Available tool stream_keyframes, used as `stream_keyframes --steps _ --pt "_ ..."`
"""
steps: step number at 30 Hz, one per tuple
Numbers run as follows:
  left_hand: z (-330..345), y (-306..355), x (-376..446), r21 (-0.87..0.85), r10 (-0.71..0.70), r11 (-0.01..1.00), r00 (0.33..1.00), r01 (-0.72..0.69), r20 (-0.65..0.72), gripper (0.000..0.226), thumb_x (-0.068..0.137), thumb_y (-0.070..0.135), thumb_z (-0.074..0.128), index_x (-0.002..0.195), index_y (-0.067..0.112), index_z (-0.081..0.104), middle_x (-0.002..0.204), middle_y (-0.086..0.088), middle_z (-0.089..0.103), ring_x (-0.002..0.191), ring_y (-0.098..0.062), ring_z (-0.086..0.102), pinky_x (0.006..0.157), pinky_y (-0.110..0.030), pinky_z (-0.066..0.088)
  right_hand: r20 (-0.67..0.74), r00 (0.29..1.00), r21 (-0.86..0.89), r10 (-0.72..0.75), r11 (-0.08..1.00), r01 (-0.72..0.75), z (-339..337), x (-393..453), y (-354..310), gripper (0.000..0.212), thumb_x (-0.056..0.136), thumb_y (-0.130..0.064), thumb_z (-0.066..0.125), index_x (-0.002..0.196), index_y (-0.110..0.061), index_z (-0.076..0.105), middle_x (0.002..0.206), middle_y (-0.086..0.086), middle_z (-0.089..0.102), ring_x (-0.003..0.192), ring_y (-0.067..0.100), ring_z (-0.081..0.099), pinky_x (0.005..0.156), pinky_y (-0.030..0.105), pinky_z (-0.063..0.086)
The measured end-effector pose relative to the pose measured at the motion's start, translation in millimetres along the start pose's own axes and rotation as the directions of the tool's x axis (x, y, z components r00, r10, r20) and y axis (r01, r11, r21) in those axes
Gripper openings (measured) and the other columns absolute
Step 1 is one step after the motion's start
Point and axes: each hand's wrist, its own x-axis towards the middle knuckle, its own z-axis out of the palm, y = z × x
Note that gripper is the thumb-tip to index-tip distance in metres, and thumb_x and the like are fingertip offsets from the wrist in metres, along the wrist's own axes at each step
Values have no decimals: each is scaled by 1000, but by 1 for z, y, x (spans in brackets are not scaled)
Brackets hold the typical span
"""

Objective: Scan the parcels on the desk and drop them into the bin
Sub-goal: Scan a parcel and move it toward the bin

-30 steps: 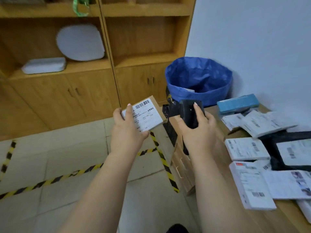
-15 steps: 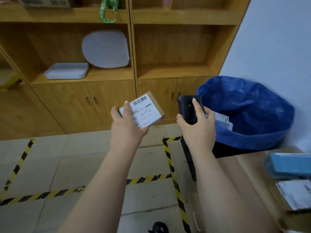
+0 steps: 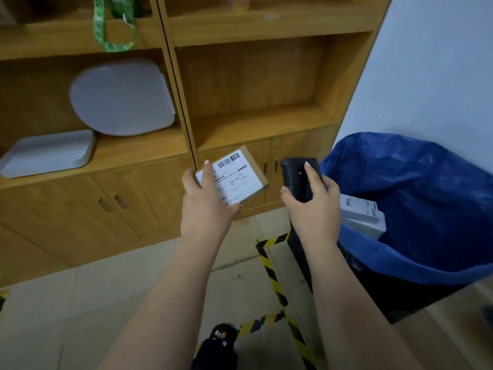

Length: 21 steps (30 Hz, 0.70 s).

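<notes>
1. Vs 1 s ago, our view has swung off the desk toward the shelves; the bin (image 3: 416, 209) now fills the right of frame, and only a desk corner (image 3: 453, 329) shows at lower right.
2. Left hand (image 3: 206, 206) grips the parcel (image 3: 234, 180) at frame centre, fingers over its left edge, thumb under the lower edge; label w/ barcode faces us, tilted.
3. Right hand (image 3: 312, 209) is wrapped round the scanner (image 3: 300, 177), index finger laid on its back, just right of the parcel, not touching it.
4. Parcel and scanner sit side by side as before, so we judge the scan is in hand or just done; the drop isn't done yet.
5. A white parcel (image 3: 360, 212) already lies in the bin, against its near-left wall.
6. Room: the bin mouth is wide open right of the scanner; nothing lies btwn parcel and rim except our own right hand.
7. Edges: bin rim at mid-right, shelf unit (image 3: 240, 124) close behind the parcel, striped tape (image 3: 272, 265) on the floor below.
</notes>
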Motion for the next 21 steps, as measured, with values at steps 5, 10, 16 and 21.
stream_keyframes --steps 5,10,16,21 --pt "5 18 88 23 142 989 986 -145 92 109 77 36 82 156 29 8 157 -1 6 135 -26 36 102 -39 45 -106 984 8 141 990 -141 34 45 -16 67 88 -48 67 149 -40 40 148 -1 36 131 16 43 103 35 43" --pt "37 44 134 -16 274 961 943 -276 188 109 77 37 82 157 27 9 157 -2 7 135 -27 36 103 -39 44 -238 931 -10 278 957 -288 38 74 -1 66 87 -46 69 147 -40 44 148 -2 38 132 17 42 104 34 42" --pt "100 101 166 -133 431 902 850 -410 302 108 77 39 81 156 29 9 155 3 5 134 -29 38 104 -42 45 -381 832 30 404 904 -425 11 118 43 66 86 -49 71 146 -42 44 149 -2 37 131 21 46 104 41 46" --pt "165 161 181 -214 523 853 771 -477 363 106 77 40 80 156 28 10 158 0 3 136 -28 35 105 -40 41 -462 760 87 458 876 -475 -21 158 87 67 86 -46 72 147 -41 44 147 -4 37 127 17 48 99 34 43"
